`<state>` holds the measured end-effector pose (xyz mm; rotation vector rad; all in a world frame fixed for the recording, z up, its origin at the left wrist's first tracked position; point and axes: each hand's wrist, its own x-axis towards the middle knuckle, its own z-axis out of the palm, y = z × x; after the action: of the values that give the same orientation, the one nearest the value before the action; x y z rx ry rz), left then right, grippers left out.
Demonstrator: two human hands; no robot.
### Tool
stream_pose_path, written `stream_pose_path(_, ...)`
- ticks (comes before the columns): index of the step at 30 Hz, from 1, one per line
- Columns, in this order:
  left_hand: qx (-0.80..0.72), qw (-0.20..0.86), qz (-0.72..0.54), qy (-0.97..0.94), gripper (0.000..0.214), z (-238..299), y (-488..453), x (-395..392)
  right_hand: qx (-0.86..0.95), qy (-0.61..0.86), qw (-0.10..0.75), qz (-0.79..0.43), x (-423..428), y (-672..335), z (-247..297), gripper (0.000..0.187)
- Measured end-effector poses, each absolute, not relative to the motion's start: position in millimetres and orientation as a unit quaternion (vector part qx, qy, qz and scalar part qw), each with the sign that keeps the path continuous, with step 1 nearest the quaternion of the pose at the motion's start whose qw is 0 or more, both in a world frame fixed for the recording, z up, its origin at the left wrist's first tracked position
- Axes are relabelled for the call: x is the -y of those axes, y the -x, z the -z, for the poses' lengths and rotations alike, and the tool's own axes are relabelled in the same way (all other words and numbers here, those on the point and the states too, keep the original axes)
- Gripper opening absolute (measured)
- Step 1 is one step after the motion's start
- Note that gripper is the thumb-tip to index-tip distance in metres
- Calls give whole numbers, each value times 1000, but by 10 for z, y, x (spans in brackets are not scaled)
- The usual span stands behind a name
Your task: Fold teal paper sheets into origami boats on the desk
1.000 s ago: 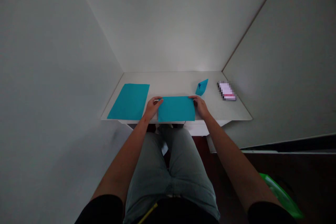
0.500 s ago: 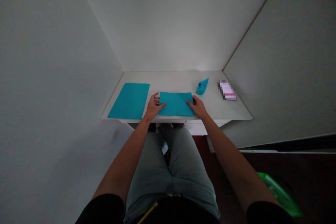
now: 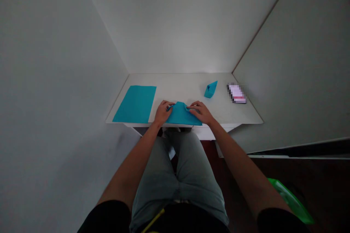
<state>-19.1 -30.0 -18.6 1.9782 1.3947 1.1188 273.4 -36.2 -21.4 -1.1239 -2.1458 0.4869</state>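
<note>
Fingers of the left hand (image 3: 163, 112) and right hand (image 3: 201, 113) grip the turquoise folded paper (image 3: 181, 115) on the white table (image 3: 180, 85), with a flat turquoise sheet (image 3: 135, 103) and a turquoise paper boat (image 3: 210, 90) flanking it.

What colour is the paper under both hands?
Plain turquoise blue; the paper shows best in the head view.

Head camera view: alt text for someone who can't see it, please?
A person's left hand and right hand press the folded-in top corners of a blue paper on a white desk. A flat blue sheet lies to its left, a small folded blue shape behind on the right.
</note>
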Motion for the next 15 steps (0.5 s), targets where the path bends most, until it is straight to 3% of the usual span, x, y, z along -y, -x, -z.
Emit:
stream_pose_path(7, -567, 166, -430, -683, 29, 136, 192, 344, 847, 454, 259, -100, 404, -2682, 217, 40)
stream_pose_path(11, -513, 168, -375, -753, 23, 77, 143, 403, 823, 512, 238, -60, 417, -2659, 218, 38)
stream_pose_path(15, -464, 163, -297, -818, 40, 44, 99, 459, 810, 525, 249, -73, 411, -2649, 222, 36)
